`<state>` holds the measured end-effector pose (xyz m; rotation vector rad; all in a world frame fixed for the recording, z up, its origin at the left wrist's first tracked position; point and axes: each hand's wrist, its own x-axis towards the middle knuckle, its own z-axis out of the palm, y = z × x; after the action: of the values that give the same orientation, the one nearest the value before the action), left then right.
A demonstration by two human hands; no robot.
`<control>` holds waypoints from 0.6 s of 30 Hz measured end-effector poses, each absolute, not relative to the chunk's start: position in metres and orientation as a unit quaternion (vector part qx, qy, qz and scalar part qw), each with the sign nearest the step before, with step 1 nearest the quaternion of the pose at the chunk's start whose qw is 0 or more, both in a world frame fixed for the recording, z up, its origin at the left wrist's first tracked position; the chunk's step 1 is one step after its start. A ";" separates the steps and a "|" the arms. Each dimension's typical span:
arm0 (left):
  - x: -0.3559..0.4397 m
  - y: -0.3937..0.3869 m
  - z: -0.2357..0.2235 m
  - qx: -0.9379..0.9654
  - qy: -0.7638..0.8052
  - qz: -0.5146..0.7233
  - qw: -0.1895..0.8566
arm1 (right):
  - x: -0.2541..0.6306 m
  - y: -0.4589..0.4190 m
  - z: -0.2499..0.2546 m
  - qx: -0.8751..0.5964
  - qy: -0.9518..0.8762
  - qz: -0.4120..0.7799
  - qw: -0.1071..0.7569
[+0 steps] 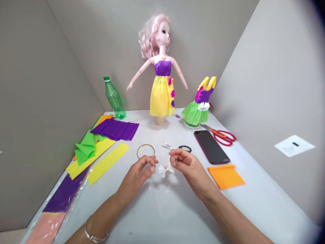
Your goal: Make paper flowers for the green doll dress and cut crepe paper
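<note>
My left hand (138, 174) hangs above the white table (152, 217) with its fingers loosely curled and apart, holding nothing. My right hand (189, 167) has its fingers curled closed. A small white paper bow (165, 170) lies right against those fingertips, between my hands. I cannot tell whether the fingers grip it. Just beyond my left hand lies a thin gold ring (146, 145). Small scissors with black handles (175, 147) rest beyond my right fingers.
A doll in a yellow and purple paper dress (161, 98) stands at the back, beside a green paper dress on a stand (199, 113). Crepe paper sheets (115, 129) lie on the left. A phone (211, 146), red scissors (220, 135) and orange paper (225, 177) lie on the right.
</note>
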<state>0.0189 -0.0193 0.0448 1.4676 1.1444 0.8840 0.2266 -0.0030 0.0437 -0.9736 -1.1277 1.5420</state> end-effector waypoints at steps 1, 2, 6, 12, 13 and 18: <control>0.018 -0.019 0.043 0.608 0.483 0.370 0.509 | 0.229 -0.002 0.045 -0.401 -0.458 0.623 0.491; 0.018 -0.018 0.040 0.605 0.491 0.372 0.505 | 0.231 0.000 0.048 -0.406 -0.453 0.612 0.506; 0.018 -0.014 0.029 0.590 0.513 0.374 0.499 | 0.246 0.011 0.072 -0.420 -0.429 0.563 0.568; 0.021 -0.014 0.026 0.588 0.525 0.370 0.492 | 0.289 0.053 0.109 -0.393 -0.450 0.440 0.671; 0.020 -0.014 0.026 0.587 0.527 0.370 0.489 | 0.300 0.063 0.108 -0.398 -0.451 0.413 0.684; 0.018 -0.006 0.009 0.587 0.530 0.371 0.486 | 0.345 0.111 0.078 -0.441 -0.449 0.313 0.711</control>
<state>0.0183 -0.0065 0.0087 1.4285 1.2901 0.9033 0.3454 0.1107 0.0785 -0.9775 -0.9962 0.6951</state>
